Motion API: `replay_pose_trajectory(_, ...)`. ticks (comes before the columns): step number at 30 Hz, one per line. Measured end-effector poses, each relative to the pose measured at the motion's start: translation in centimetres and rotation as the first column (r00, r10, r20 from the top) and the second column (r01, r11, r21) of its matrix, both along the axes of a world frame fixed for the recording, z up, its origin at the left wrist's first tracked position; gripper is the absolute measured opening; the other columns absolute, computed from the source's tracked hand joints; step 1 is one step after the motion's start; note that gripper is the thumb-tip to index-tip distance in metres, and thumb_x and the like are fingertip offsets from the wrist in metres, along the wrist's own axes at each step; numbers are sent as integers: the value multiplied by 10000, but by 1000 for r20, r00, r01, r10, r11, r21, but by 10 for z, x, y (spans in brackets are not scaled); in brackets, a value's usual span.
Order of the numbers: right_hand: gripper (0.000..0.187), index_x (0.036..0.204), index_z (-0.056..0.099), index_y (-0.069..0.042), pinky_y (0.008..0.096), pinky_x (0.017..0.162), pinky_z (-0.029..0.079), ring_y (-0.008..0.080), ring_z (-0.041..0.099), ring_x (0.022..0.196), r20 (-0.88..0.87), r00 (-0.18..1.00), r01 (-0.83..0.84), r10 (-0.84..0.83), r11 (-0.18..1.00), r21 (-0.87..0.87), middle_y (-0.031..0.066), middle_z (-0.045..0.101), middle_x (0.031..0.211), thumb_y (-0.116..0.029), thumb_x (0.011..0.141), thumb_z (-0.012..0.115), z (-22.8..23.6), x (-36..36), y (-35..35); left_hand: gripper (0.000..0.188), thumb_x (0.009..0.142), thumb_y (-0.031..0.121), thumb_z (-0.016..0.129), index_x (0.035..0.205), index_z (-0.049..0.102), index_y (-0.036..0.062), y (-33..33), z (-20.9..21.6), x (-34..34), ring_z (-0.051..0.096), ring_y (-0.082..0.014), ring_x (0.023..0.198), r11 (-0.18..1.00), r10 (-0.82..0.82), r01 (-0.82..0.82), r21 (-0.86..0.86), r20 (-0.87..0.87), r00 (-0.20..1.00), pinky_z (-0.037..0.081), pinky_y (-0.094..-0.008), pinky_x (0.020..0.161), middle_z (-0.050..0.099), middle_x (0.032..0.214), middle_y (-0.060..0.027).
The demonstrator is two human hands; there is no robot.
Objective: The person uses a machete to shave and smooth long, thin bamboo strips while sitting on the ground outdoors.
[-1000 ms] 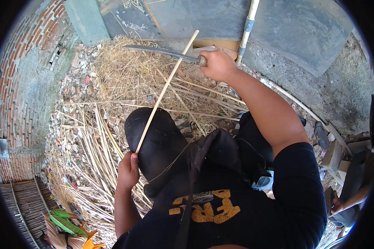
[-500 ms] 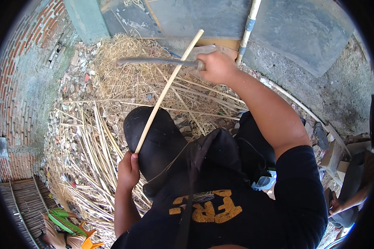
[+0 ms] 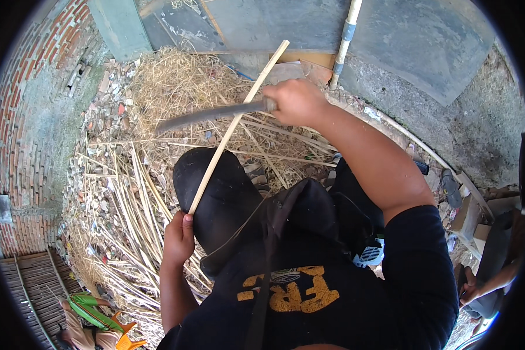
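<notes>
A long pale strip of split wood or bamboo (image 3: 227, 133) slants up and away to the right, crossing over my left knee. Its near end is gripped in my left hand (image 3: 179, 236), thumb pressed along it. My right hand (image 3: 296, 102) is closed round the handle of a machete (image 3: 216, 112). The long dark blade points left and crosses the strip at its upper part. Whether the edge bites into the strip cannot be made out.
Many pale strips (image 3: 137, 204) lie on the rubble to my left. A heap of curly shavings (image 3: 175, 87) lies ahead, below grey panels and a pipe (image 3: 345, 44). Another person's hand (image 3: 468, 290) shows at the right; someone in green (image 3: 93, 312) is at lower left.
My right hand has brought the machete a little nearer along the strip, and the blade tip has swung down toward me. My left hand and the strip have hardly moved.
</notes>
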State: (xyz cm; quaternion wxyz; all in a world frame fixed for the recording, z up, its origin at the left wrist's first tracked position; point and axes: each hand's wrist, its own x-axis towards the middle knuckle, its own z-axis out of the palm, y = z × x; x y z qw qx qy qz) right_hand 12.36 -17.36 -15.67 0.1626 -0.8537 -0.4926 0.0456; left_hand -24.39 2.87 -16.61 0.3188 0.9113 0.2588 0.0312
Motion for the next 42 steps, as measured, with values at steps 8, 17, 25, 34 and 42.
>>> replay_pose_trajectory(8, 339, 1130, 686, -107, 460, 810, 572, 339, 703, 857, -142, 917, 388, -373, 916, 100, 168, 731, 925, -180, 801, 647, -15, 54, -22, 414, 1070, 321, 436, 833, 507, -11, 3, 0, 5, 526, -379, 566, 1000, -15, 15, 25, -9, 1000, 407, -440, 566, 530, 613, -210)
replay_pose_trajectory(17, 216, 990, 693, -132, 479, 765, 572, 330, 705, 834, -59, 997, -42, 40, 998, -41, 136, 708, 836, -152, 777, 657, 9, -1, 2, 418, 1052, 352, 488, 816, 508, 7, 2, 0, 5, 491, -278, 553, 1000, -22, 22, -5, -24, 999, 400, -406, 555, 505, 605, -159)
replay_pose_trajectory(25, 232, 994, 686, -108, 474, 786, 569, 344, 703, 860, -88, 984, 164, -156, 982, 96, 145, 712, 853, -171, 772, 661, -6, 13, -2, 444, 1043, 385, 487, 797, 497, 14, 0, 5, 10, 557, -381, 565, 997, -27, 29, 65, -26, 999, 416, -439, 552, 525, 601, -196)
replay_pose_trajectory(34, 273, 1046, 695, -115, 473, 826, 565, 340, 699, 891, -146, 973, 171, -177, 984, -47, 163, 718, 926, -162, 785, 632, -8, 26, -8, 383, 1045, 355, 470, 837, 487, 35, -17, -10, 9, 577, -506, 637, 950, 78, -56, 306, -63, 995, 417, -558, 548, 579, 643, -254)
replay_pose_trajectory(42, 313, 1054, 678, -65, 475, 767, 555, 377, 686, 787, -44, 997, -62, 61, 998, -21, 196, 697, 818, -181, 763, 670, 5, -4, 3, 395, 1041, 354, 483, 824, 486, 24, -11, -6, 4, 575, -507, 656, 973, 29, -21, 230, -33, 999, 420, -548, 565, 578, 658, -259)
